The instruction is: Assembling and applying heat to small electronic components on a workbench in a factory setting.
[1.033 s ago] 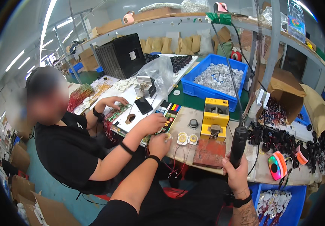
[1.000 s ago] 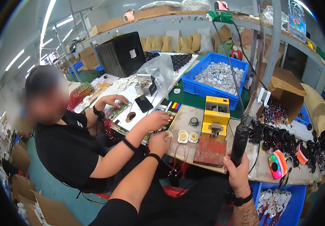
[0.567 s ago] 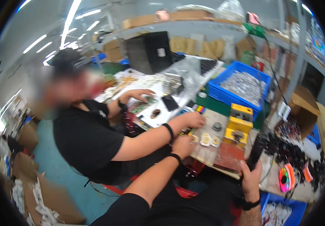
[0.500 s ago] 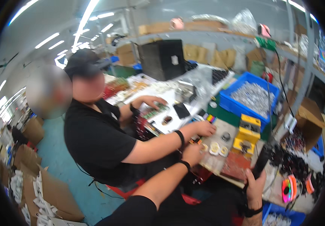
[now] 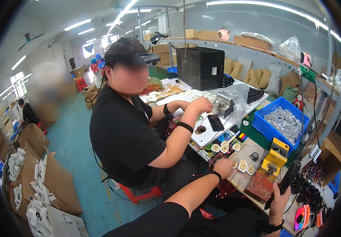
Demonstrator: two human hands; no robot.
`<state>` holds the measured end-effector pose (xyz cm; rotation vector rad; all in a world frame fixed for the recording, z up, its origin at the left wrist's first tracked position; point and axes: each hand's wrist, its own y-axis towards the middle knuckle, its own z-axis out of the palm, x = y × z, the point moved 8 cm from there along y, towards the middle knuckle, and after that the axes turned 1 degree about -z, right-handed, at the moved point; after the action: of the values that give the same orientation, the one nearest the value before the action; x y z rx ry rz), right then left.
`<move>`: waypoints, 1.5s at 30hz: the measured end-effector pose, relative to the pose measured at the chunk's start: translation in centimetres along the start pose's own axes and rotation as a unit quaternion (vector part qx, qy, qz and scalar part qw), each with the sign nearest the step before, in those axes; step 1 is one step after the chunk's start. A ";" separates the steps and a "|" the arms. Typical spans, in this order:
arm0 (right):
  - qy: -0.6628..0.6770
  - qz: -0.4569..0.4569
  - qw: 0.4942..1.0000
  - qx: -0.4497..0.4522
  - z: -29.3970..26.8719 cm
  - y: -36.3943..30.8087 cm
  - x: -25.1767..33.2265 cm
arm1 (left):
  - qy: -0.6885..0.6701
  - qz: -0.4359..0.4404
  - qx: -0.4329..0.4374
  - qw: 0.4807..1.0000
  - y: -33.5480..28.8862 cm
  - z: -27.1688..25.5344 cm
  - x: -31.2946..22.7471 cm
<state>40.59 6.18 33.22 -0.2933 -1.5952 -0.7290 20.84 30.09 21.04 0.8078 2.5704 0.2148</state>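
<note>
My left hand (image 5: 223, 168) rests at the near left of the workbench, its fingers closed against the leftmost of a short row of round white pieces with yellow centres (image 5: 242, 166). Thin red and dark wires (image 5: 239, 182) trail below that hand. Whether the fingers grip the piece or only its wires is hidden. My right hand (image 5: 279, 199) is wrapped round a black stick-shaped tool (image 5: 289, 177), held tilted over the bench's near edge. Between my hands lies a reddish flat block (image 5: 259, 185). A yellow metal fixture (image 5: 275, 158) stands behind it.
A seated co-worker (image 5: 135, 130) on my left reaches over the white board, where a black phone (image 5: 216, 123) lies. Several more round pieces (image 5: 225, 147) sit beyond my left hand. A blue bin (image 5: 283, 122) of small clear parts stands behind. Dark tangled parts (image 5: 312, 197) lie at right.
The co-worker's hand has drawn back from the bench toward the white board, and a cluster of round pieces now shows there. My left hand is now beside the row. The view has turned left.
</note>
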 end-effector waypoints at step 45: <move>0.006 0.023 0.998 -0.062 -4.1 1.7 -0.2 | -0.163 -0.024 -0.130 0.978 -0.1 -0.3 2.9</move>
<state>44.85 5.03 33.55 -0.4134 -1.5302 -0.7948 18.57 31.66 20.22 0.6246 2.1947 0.3618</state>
